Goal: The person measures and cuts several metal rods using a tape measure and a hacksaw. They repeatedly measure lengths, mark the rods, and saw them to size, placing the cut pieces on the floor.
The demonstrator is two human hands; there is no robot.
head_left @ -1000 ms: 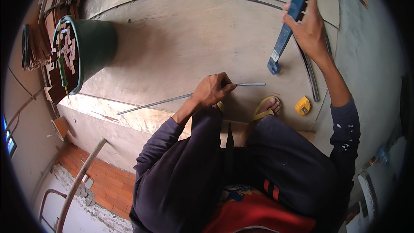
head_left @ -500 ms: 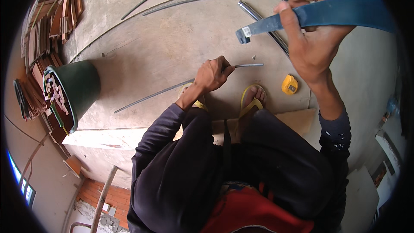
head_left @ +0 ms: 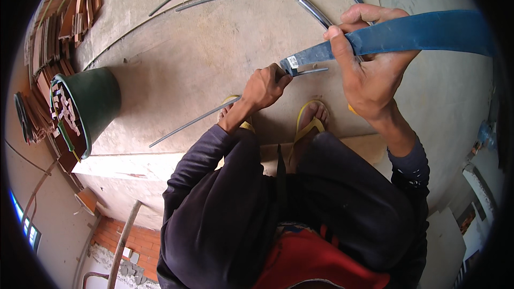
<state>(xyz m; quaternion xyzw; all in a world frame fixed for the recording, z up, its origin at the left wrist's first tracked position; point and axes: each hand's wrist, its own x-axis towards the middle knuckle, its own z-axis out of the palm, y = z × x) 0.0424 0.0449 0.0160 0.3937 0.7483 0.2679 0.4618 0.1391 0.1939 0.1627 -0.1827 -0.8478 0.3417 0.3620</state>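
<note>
The left hand (head_left: pixel 265 86) pinches a thin rod (head_left: pixel 193 121) mid-slab while the right hand (head_left: pixel 369 69) grips a blue bar (head_left: pixel 407 35) touching its tip, so work looks barely begun.

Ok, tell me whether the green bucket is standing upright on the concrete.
No, the green bucket lies tipped on its side, its open mouth facing left and showing the pieces packed inside.
</note>
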